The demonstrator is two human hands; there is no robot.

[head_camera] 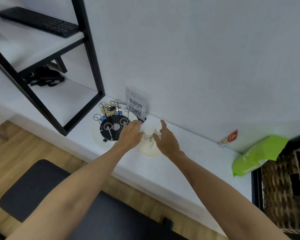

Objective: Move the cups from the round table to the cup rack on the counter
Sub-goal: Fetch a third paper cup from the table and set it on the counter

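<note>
Two cream paper cups (149, 144) with a green print stand upside down and close together on the white counter (189, 158). My left hand (131, 134) lies against their left side, fingers stretched toward the wall. My right hand (165, 140) is at their right side with fingers spread and loosely bent, the thumb touching a cup. Neither hand plainly grips a cup. The cup rack (113, 124), a black round base with several upright wire prongs, stands just left of my left hand on a white plate; its prongs are bare.
A QR-code card (136, 105) leans on the wall behind the rack. A black-framed shelf unit (92, 66) with a keyboard (38, 21) rises at the left. A green packet (256, 153), a small sachet (229, 138) and a wicker basket (284, 191) are at the right. A dark seat (42, 186) is below.
</note>
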